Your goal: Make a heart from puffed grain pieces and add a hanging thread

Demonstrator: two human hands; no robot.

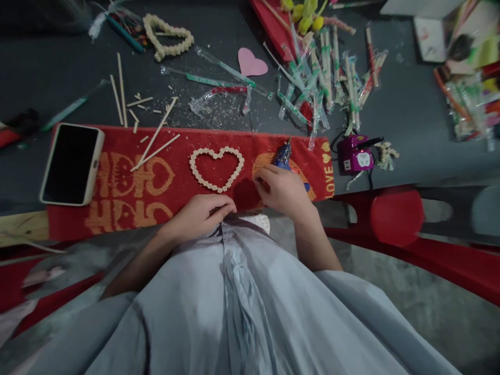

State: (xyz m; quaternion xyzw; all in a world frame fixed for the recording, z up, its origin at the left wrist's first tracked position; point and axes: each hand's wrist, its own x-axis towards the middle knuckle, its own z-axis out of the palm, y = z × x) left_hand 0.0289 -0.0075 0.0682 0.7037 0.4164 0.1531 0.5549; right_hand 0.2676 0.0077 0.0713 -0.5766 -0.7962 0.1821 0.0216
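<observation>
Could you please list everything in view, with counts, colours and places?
Cloth: 1, red and orange, near edge
Table: 1, dark grey, beneath cloth
Phone: 1, black-screened, cloth's left
Heart outlines: 2, cream, mid-cloth and far left
Paper heart: 1, pink, back
Loose sticks: several, cream, left
Wrapped sticks: many, green-marked, far right
Wrappers: several, clear-green, far middle
Glue gun: 1, blue, cloth's right
Gadget: 1, purple, right of cloth
Chairs: 2+, mostly red, both sides
Other clutter: uncounted, mixed, edges
Clothing: 1, grey-blue, bottom
Left hand: 1, bare, cloth's near edge
Right hand: 1, bare, before glue gun
</observation>
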